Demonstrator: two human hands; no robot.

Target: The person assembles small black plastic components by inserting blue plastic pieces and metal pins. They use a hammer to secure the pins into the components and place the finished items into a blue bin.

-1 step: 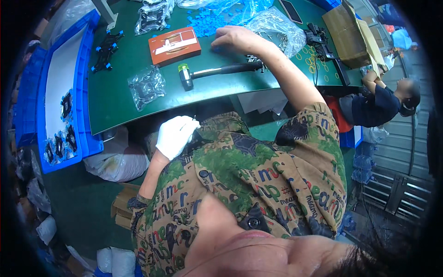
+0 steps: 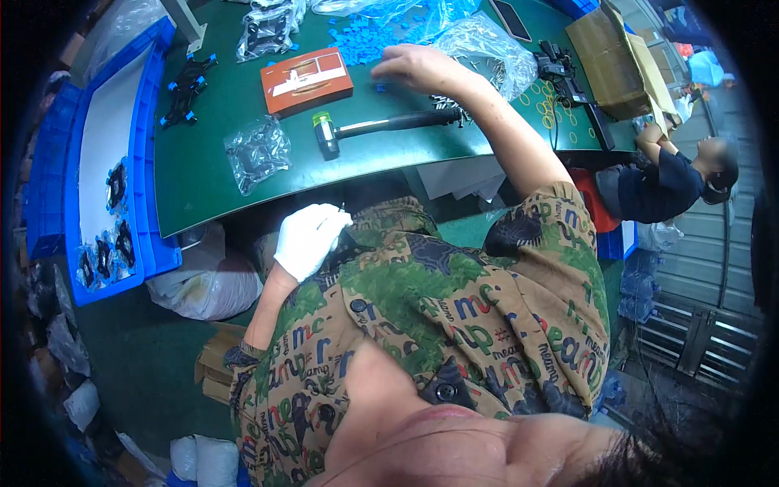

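My left hand (image 2: 307,239), in a white glove, is closed in front of my body just off the table's near edge. A small thin metal piece (image 2: 342,206) sticks up from its fingertips. My bare right hand (image 2: 418,68) reaches over the table with its fingers bent down beside a heap of small blue pieces (image 2: 365,36). One loose blue piece (image 2: 380,87) lies just below those fingers; whether they pinch anything is hidden. Beneath the right wrist, a rubber mallet (image 2: 327,135) with a black handle lies by small silver metal parts (image 2: 445,103).
An orange-red box (image 2: 307,81) and bagged black frame (image 2: 258,154) lie left of the mallet. A blue tray (image 2: 122,203) holds bagged black parts. Rightward are a clear bag (image 2: 495,53), yellow rings (image 2: 548,105), a phone (image 2: 511,19) and a cardboard box (image 2: 613,61). Another person (image 2: 657,185) is at right.
My right fingers have shifted slightly up, showing the loose blue piece below them. The left hand stays in place.
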